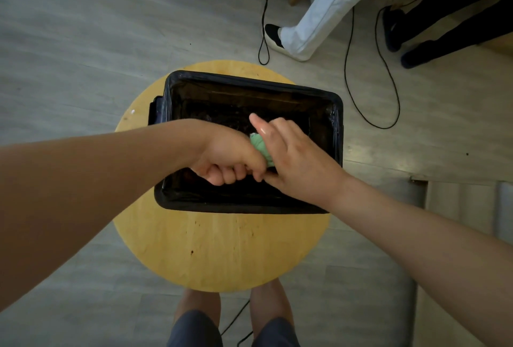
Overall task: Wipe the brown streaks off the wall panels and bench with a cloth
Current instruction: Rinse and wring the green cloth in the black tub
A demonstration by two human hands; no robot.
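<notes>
Evidently, the left hand point(230, 156) and right hand point(295, 162) each curled tight round the cloth point(259, 146) above the bin point(337, 124), where firm opposite twists would keep drips inside.

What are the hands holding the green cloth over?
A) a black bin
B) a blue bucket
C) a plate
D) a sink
A: the left hand and right hand grip the cloth right above the open black bin on the yellow table.
</notes>
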